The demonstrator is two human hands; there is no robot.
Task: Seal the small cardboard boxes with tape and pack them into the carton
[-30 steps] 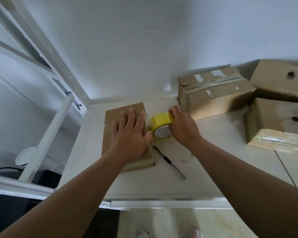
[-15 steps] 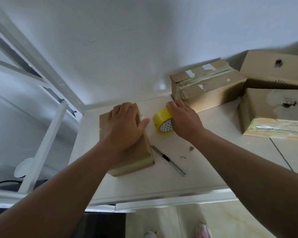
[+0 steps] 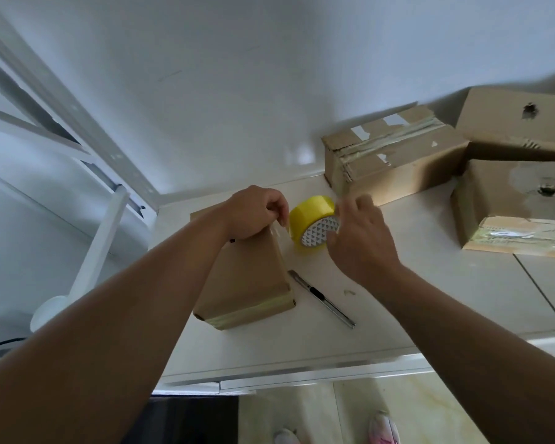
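A small box (image 3: 247, 283) lies flat on the white worktop (image 3: 430, 283), a band of tape across its near end. The left hand (image 3: 253, 213) rests on the far end of the small box, its fingers curled and pinching a pale tape end (image 3: 278, 228) at the box's far right corner. Just right of that corner the yellow tape roll (image 3: 314, 225) stands on edge, and the right hand (image 3: 359, 238) grips its right side with bent fingers. A utility knife (image 3: 321, 298) lies on the worktop beside the small box's right edge, apart from it. Farther right and behind the small box a taped box (image 3: 394, 165) stands against the wall, with a holed box (image 3: 519, 200) beyond it.
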